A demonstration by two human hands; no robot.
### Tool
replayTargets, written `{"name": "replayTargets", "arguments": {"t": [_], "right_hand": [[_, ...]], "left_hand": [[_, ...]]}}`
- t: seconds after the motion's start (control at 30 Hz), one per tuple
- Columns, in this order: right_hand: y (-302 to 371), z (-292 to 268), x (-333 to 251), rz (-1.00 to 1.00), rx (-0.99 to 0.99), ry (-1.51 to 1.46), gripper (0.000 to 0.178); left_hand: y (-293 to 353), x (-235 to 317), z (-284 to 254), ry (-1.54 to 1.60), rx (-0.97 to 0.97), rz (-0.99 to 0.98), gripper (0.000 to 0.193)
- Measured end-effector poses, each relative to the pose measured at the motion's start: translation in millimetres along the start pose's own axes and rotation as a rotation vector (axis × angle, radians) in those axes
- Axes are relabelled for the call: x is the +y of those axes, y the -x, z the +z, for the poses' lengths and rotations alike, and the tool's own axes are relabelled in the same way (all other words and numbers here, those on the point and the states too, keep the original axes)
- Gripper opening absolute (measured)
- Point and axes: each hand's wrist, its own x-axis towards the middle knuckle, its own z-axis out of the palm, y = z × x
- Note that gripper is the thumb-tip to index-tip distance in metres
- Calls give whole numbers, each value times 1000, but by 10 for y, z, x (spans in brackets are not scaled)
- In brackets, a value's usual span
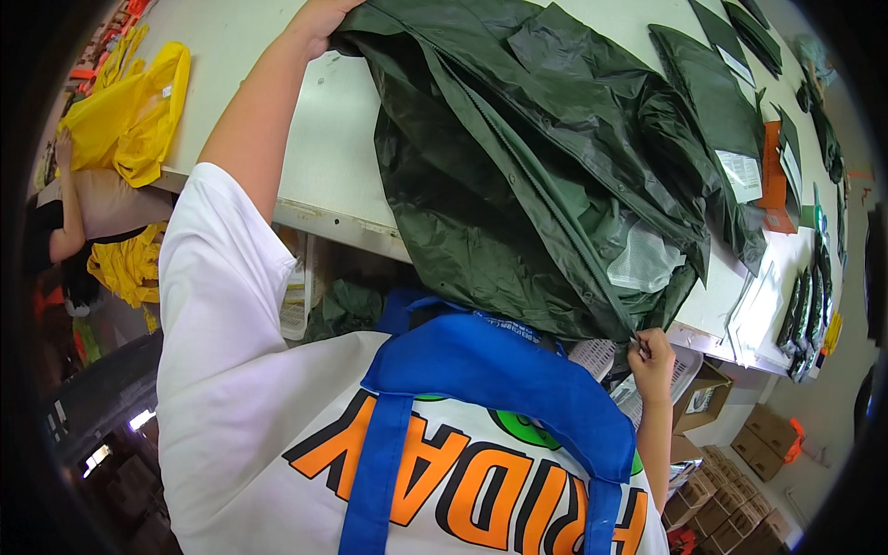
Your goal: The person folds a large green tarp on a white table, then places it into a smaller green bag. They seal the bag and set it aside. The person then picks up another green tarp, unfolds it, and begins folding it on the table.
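A dark green rain jacket (481, 176) lies spread over the white table and hangs down past its near edge. A long zipper (555, 208) runs slantwise down its front, and a pale mesh lining (645, 259) shows inside. At the upper edge of the view my left hand (321, 23) is closed on the jacket's far left corner; its fingertips are partly hidden. Low on the right, my right hand (653, 359) pinches the jacket at the lower end of the zipper, close to my body.
Folded dark green garments with paper inserts (738, 174) lie to the right on the table (338, 139), beside an orange box (775, 185). Packed dark pouches (807, 310) line its right end. Another person handles a yellow garment (139, 116) at left. Cartons (726, 490) are stacked at lower right.
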Motion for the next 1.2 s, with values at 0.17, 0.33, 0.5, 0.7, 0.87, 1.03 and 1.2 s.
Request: {"name": "replayTargets", "arguments": {"t": [0.17, 0.33, 0.5, 0.7, 0.87, 1.03, 1.2], "right_hand": [[-72, -84, 43, 105, -360, -72, 19], [-1022, -80, -575, 178, -129, -322, 19], [-2227, 488, -2031, -210, -306, -822, 26], [-2748, 579, -2788, 1, -383, -932, 42], [-2724, 582, -2732, -19, -435, -957, 42], [-2721, 543, -2671, -16, -451, -928, 26], [-2687, 423, -2490, -80, -427, -819, 20]], "left_hand": [[221, 100, 102, -161, -45, 135, 22], [459, 472, 379, -405, -237, 289, 23], [628, 730, 473, -423, -381, 223, 53], [855, 933, 724, -454, -420, 285, 42], [897, 881, 786, -412, -397, 339, 35], [797, 863, 800, -593, -390, 291, 34], [864, 969, 942, -358, -397, 316, 29]]}}
